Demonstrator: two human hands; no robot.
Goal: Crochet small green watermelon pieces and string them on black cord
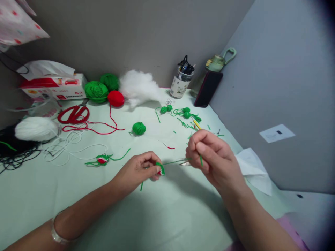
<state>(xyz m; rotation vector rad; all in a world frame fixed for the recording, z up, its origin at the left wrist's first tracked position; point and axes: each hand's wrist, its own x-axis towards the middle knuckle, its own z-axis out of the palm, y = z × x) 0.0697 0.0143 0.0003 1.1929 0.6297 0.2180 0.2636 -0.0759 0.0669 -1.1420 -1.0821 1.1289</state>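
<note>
My left hand (pixel 141 169) pinches a small green, red and white crocheted piece (pixel 160 168) just above the pale green table cover (pixel 78 195). A green yarn strand (pixel 174 161) runs taut from that piece to my right hand (pixel 211 157), whose fingers are closed on the strand; a thin needle or hook seems to lie along it. A second finished crocheted piece (pixel 102 159) with green tails lies on the cover to the left of my left hand.
Along the back stand green yarn balls (pixel 96 91), a red ball (pixel 116 98), white stuffing (pixel 138 87), a tissue box (pixel 54 87), a jar of pens (pixel 181 82), a phone (pixel 208 89) and a bottle (pixel 216 62). Red scissors (pixel 74 114), white yarn (pixel 36 129) and small green crochet bits (pixel 183 113) lie about.
</note>
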